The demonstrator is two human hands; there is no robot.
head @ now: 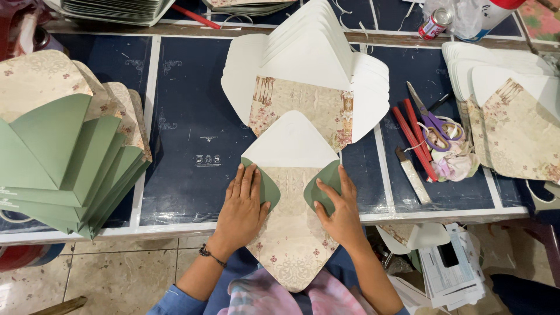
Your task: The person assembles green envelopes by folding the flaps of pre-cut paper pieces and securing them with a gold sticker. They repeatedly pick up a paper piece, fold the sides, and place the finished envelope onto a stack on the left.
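matt paper envelope (pixel 291 233), glossy tabletop (pixel 192 146)

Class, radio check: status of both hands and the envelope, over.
Left hand flat on left green flap. Right hand flat on right green flap. Envelope blank overhangs table edge. Fanned blanks stack lies just beyond.

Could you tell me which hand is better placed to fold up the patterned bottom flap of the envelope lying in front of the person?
Probably the left hand: it lies flat nearer the lower point of the floral paper envelope. The right hand sits higher, fingertips pressing the green side flap, so the margin is small.
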